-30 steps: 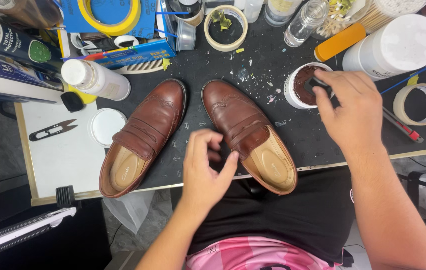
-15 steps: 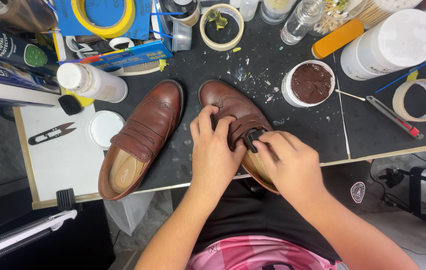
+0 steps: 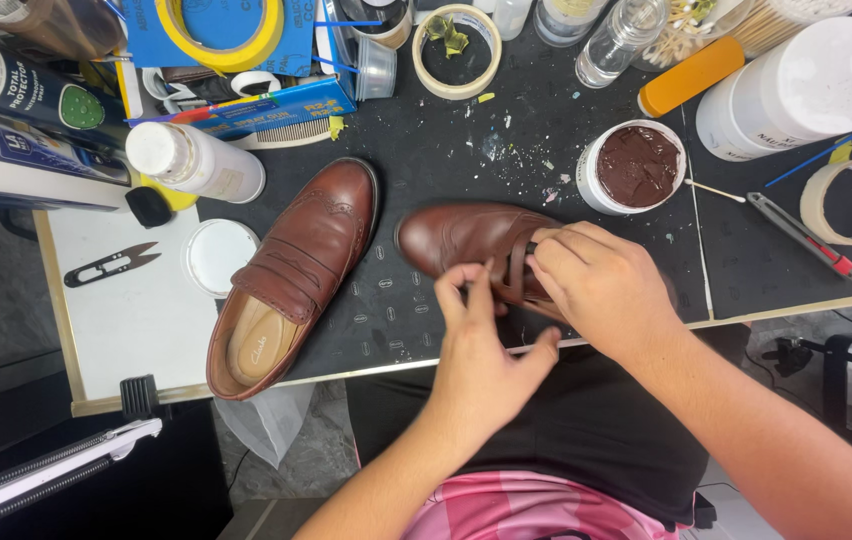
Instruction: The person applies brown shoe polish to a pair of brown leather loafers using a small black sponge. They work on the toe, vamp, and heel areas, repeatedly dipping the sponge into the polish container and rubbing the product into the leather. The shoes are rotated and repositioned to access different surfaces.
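Note:
Two brown leather loafers lie on a black mat. The left shoe rests alone, toe pointing away from me. Lying crosswise with its toe to the left is the right shoe, and both hands are on it. My left hand pinches its strap edge from the near side. My right hand covers the strap and heel half, fingers curled onto the leather. A small dark bit shows at its fingertips; I cannot tell what it is. An open white pot of brown polish stands just beyond the right hand.
A white lid and thread snips lie on a white board at left. A white bottle, orange tube, big white tub, tape roll, box cutter and cotton swab crowd the back and right.
My right hand left the polish pot and came down onto the right shoe. The shoe has been turned so its toe points left, and my left hand shifted to its strap.

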